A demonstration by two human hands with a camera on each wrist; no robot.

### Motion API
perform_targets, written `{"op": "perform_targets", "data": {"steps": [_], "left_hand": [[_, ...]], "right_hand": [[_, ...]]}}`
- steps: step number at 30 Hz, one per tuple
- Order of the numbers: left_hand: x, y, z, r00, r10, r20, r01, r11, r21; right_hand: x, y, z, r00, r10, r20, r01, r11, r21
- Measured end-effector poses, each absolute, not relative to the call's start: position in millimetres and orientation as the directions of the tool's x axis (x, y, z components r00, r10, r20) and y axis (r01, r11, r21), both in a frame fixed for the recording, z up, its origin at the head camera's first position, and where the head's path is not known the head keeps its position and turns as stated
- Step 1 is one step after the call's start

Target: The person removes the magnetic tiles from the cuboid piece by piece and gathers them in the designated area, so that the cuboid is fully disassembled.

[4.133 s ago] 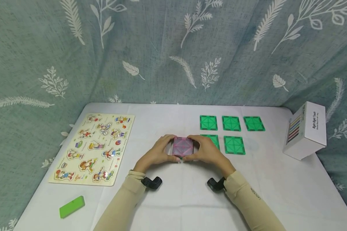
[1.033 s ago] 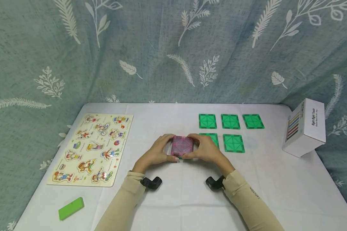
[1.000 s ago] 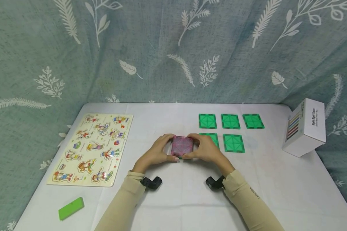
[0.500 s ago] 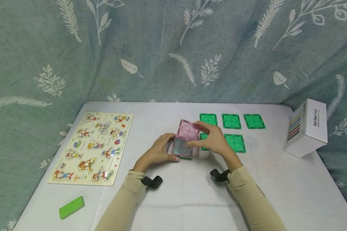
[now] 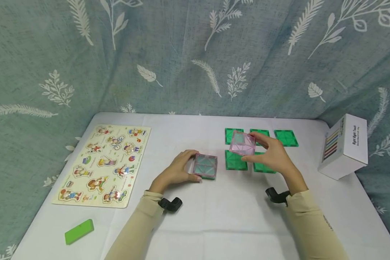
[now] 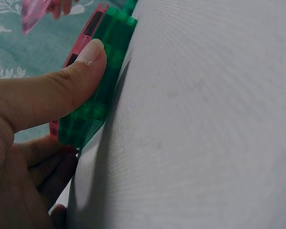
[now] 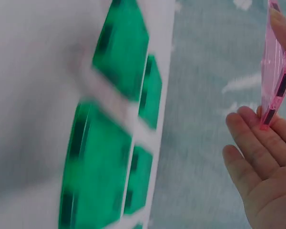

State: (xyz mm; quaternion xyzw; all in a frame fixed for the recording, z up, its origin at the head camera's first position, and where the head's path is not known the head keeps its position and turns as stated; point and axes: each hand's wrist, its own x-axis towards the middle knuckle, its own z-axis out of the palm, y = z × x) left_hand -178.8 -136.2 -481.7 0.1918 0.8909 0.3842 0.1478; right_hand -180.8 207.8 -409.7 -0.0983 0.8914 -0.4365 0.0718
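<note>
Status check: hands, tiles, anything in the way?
Left hand grips stack on table. Right hand holds pink tile over green tiles. Nothing blocking.

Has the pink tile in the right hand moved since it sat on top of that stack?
Yes. The pink tile has been lifted off the stack by the right hand and carried rightward, now held over the green tiles.

Room and obstacles on the white table (image 5: 234,216)

We are seeing bare cloth lying open before the hands; green tiles (image 5: 235,160) are crowding the far right, the puzzle board (image 5: 104,166) is filling the left, and the white box (image 5: 344,146) is blocking the right edge.
</note>
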Motion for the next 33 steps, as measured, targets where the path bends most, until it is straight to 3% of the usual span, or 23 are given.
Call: {"op": "perform_targets", "data": {"steps": [19,33], "left_hand": [[-177.4,-139.7,-480.1,-0.887,0.445,-0.121,0.223,0.643,0.732],[-176.4,-134.9,-481.4,-0.892,0.434,-0.123,0.208,0.637,0.742]], "right_hand": [[-165.1,325.3,-421.8,-0.971,-0.201,-0.127,-0.078,0.776,-0.625],[-176.0,354.2,-422.7,-0.935,-0.219,-0.278,-0.083,0.900,-0.429]]}}
